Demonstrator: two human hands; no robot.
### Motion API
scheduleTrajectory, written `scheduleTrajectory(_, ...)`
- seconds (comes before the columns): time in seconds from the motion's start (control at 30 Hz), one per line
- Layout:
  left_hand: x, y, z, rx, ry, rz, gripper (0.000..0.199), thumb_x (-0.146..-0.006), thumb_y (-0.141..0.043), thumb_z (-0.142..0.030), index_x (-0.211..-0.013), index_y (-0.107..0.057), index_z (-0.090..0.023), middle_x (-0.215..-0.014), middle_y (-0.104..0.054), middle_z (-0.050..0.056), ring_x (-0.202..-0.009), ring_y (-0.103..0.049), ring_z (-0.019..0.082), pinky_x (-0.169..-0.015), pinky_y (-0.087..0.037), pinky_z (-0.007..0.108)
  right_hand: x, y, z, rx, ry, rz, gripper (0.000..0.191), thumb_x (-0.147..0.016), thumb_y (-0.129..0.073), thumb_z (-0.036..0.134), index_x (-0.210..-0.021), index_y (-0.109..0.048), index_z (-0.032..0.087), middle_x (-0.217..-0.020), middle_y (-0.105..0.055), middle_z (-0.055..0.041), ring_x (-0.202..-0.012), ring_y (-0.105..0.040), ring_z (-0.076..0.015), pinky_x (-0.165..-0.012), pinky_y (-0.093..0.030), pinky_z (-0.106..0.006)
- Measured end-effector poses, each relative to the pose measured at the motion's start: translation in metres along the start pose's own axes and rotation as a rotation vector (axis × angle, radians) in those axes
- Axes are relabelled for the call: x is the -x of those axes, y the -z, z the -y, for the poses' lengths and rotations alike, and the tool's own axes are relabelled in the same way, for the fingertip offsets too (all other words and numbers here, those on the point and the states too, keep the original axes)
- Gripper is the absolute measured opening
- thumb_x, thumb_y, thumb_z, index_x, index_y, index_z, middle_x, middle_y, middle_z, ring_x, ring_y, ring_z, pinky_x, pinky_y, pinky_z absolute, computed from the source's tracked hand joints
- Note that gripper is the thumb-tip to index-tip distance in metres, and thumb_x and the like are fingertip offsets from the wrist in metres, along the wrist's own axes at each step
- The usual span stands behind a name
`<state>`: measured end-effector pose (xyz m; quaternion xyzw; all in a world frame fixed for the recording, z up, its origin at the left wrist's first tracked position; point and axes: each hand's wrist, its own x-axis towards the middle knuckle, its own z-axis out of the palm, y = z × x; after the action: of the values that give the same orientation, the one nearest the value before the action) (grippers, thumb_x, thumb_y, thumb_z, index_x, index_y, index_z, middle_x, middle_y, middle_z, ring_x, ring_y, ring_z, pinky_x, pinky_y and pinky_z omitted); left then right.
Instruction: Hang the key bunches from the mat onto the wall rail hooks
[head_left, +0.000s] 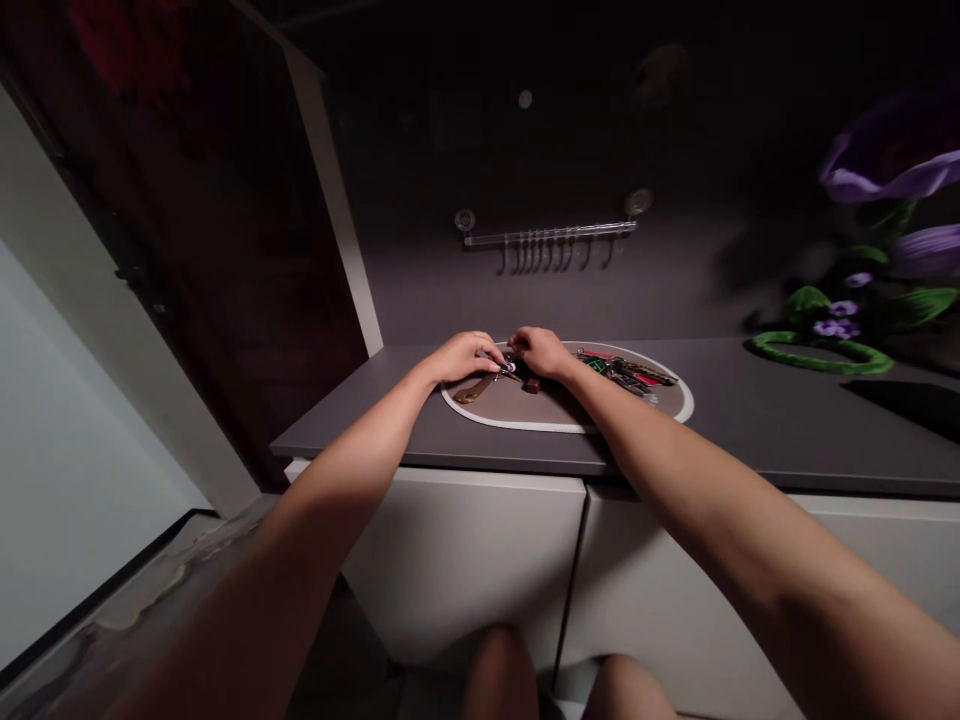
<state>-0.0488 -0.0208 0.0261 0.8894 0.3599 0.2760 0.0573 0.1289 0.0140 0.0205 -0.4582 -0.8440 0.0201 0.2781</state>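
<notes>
On the dark countertop lies an oval brown mat with a white rim. My left hand is over its left part, fingers closed at a small metal keychain piece. A brown strap lies just below that hand. Close by on the right, my right hand has its fingers curled down; what they hold, if anything, is hidden. A small dark brown block rests below it. Several keychains, with red, green and braided parts, lie together on the mat's right side, beyond my right wrist.
A clear rail with hooks is fixed to the wall behind the countertop. Large purple flowers and a green ring-shaped base stand at the right. White cabinet doors are below the front edge.
</notes>
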Motion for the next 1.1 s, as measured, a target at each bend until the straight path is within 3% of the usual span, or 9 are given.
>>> scheduleTrajectory(0.37, -0.001, -0.003, -0.003, -0.155, -0.088, -0.028, 0.019, -0.080, -0.051, -0.027, -0.083, -0.067, -0.019, -0.084, -0.062, 0.004, -0.084, -0.053, 0.016, -0.083, -0.037, 0.030, 0.000, -0.001, 0.001, 0.006, -0.001, 0.007, 0.024, -0.078, -0.048, 0.013, -0.096, -0.064, 0.014, -0.098, -0.067, -0.0079, -0.090, -0.060, -0.0151, -0.077, -0.041, -0.020)
scheduleTrajectory(0.73, 0.000, -0.002, -0.010, -0.163, 0.062, -0.232, 0.022, -0.082, -0.043, -0.027, -0.083, -0.062, -0.017, -0.082, -0.063, 0.003, -0.079, -0.050, 0.015, -0.076, -0.036, 0.027, -0.001, -0.001, 0.000, 0.026, 0.002, 0.014, 0.023, -0.076, -0.050, 0.014, -0.094, -0.064, 0.015, -0.094, -0.067, -0.0075, -0.087, -0.059, -0.0151, -0.074, -0.040, -0.020)
scheduleTrajectory(1.1, -0.006, -0.005, 0.001, 0.305, 0.236, -0.484, 0.023, -0.077, -0.051, -0.033, -0.082, -0.059, -0.013, -0.078, -0.061, 0.003, -0.072, -0.053, 0.012, -0.068, -0.041, 0.023, 0.002, 0.000, 0.007, -0.119, 0.020, -0.029, 0.021, -0.076, -0.050, 0.015, -0.092, -0.063, 0.016, -0.091, -0.066, -0.0062, -0.082, -0.058, -0.0145, -0.075, -0.041, -0.023)
